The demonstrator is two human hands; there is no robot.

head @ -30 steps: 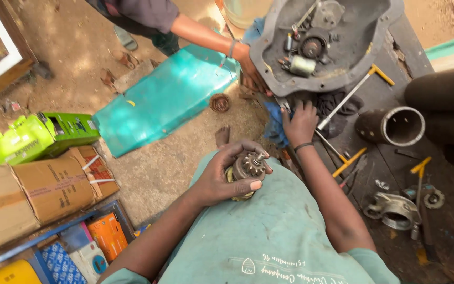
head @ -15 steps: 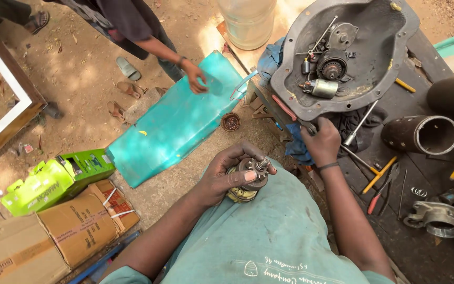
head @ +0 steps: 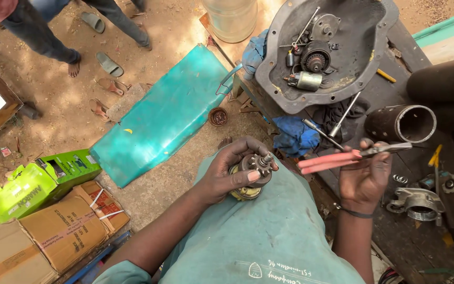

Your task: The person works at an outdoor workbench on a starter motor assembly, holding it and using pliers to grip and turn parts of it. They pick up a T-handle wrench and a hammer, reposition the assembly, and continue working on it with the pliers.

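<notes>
Outdoor repair workshop, prob. roadside mech. shop. Bare dirt ground w/ loose sandals lying about. Dark greasy workbench carries a big metal housing full of small motor parts, steel pipes, a screwdriver, a clamp & blue rags. Cardboard boxes stacked at left, teal metal sheet on the ground.

The dark, oil-stained surface carries a grey metal housing cover, a blue rag, two dark pipe sections, and a metal clamp. The dirt floor bears a teal panel, a green box, cardboard boxes and loose sandals.
</notes>
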